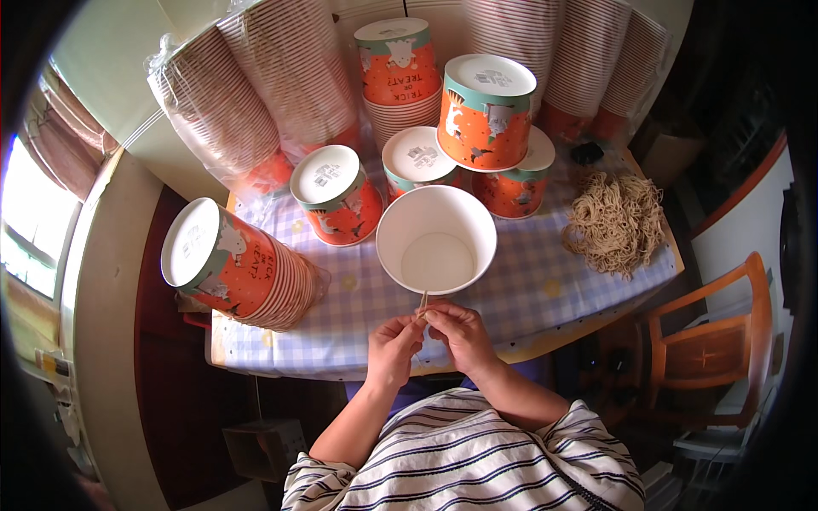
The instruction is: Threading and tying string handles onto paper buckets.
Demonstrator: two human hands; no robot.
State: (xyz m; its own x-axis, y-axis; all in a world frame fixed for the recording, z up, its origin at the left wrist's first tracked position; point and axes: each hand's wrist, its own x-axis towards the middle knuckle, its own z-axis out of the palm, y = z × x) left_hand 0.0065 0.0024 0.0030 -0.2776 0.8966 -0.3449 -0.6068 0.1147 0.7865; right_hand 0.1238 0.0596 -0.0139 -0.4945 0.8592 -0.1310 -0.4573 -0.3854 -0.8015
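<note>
A paper bucket stands mouth up in front of me, its white inside showing. At its near rim, a thin beige cord runs down to my fingers. My left hand is closed in a pinch on the cord, and my right hand pinches it close beside, fingertips nearly touching. Whether the cord passes through the bucket's wall is too small to tell. Off to the right lies a tangled heap of similar beige cords.
Upside-down orange and green buckets stand around the open one, one bucket resting on others. A leaning nested stack is at left. Tall bagged stacks line the back of the checked tablecloth. A wooden chair stands right.
</note>
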